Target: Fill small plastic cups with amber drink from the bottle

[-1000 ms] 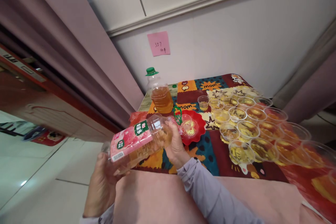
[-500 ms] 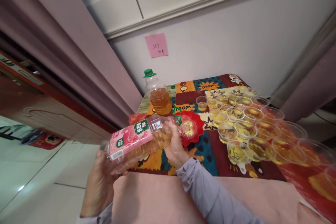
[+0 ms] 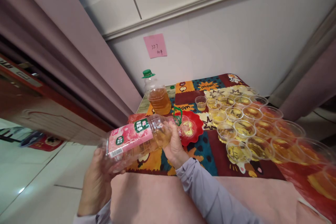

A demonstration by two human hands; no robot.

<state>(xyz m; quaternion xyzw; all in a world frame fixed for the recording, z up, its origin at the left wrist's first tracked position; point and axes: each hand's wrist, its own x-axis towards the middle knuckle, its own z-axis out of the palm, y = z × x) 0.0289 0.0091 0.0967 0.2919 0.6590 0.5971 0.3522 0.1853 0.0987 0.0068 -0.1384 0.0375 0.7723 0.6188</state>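
Observation:
A large clear drink bottle (image 3: pixel 133 138) with a pink label and amber liquid lies tilted between my hands, its neck pointing right and slightly up. My left hand (image 3: pixel 98 178) is wrapped round its base. My right hand (image 3: pixel 173 145) grips it near the neck; the bottle's mouth is partly hidden behind my fingers. Just beyond the neck sits a red scalloped plate (image 3: pixel 198 129) with a clear plastic cup (image 3: pixel 186 123) on it. A green loop (image 3: pixel 177 115) stands up beside the neck. No liquid is seen flowing out.
Behind stands a jug (image 3: pixel 159 99) of amber liquid topped with a green hat-shaped cap. Several clear cups with yellow liquid (image 3: pixel 245 129) fill the table's right side; one cup (image 3: pixel 201 103) stands apart. A pink note (image 3: pixel 155 46) is on the wall. A wooden door edge (image 3: pixel 52 101) is at left.
The bottle and both hands keep nearly the same pose, with only a slight leftward shift in view. Both hands stay on the bottle.

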